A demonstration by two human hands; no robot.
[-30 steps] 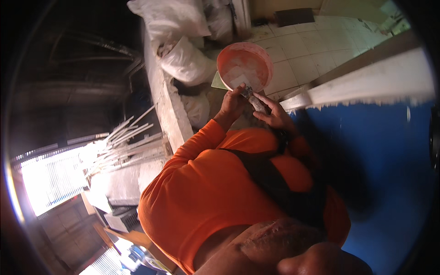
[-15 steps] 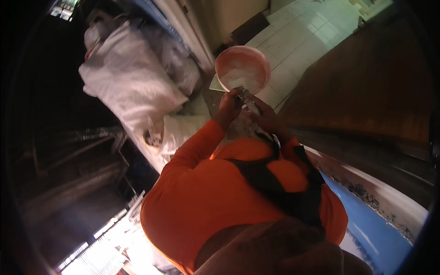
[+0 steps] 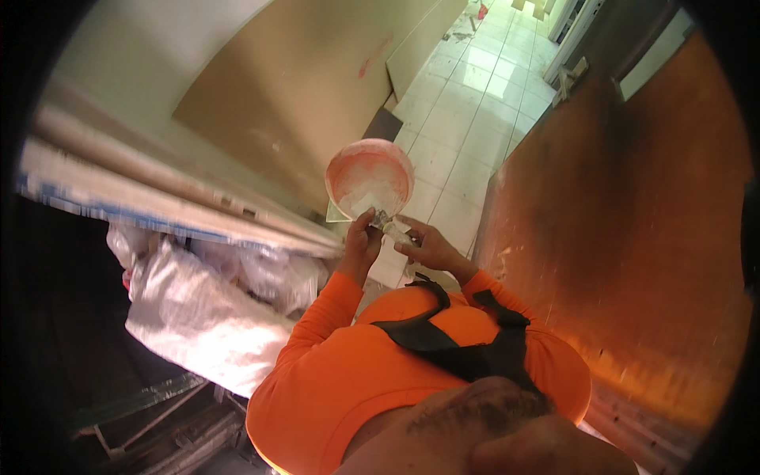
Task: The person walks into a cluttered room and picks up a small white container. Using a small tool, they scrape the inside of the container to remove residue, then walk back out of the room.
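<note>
A round pinkish-red bucket (image 3: 336,170) with white powdery or pasty stuff inside stands beyond my hands. At its near rim I hold a small tool (image 3: 398,234) with a pale, crusted handle and a greyish metal part; its exact kind is unclear. My left hand (image 3: 362,244) is closed at the metal part, thumb up against it by the rim. My right hand (image 3: 431,248) pinches the pale handle from the other side. Part of the tool's far end is lost against the white stuff. A pale greenish flat piece (image 3: 335,212) sticks out beside the bucket.
A large brown wooden panel (image 3: 602,229) rises on the right. White floor tiles (image 3: 463,131) run away ahead. To the left are a tan board (image 3: 277,103), a pale ledge (image 3: 158,182) and a stuffed white sack (image 3: 202,309). Metal bars (image 3: 150,408) lie at lower left.
My view has turned and brightened, showing more floor, tan board and wooden panel. The bucket and hands now appear lower and further left; both hands stay on the small tool.
</note>
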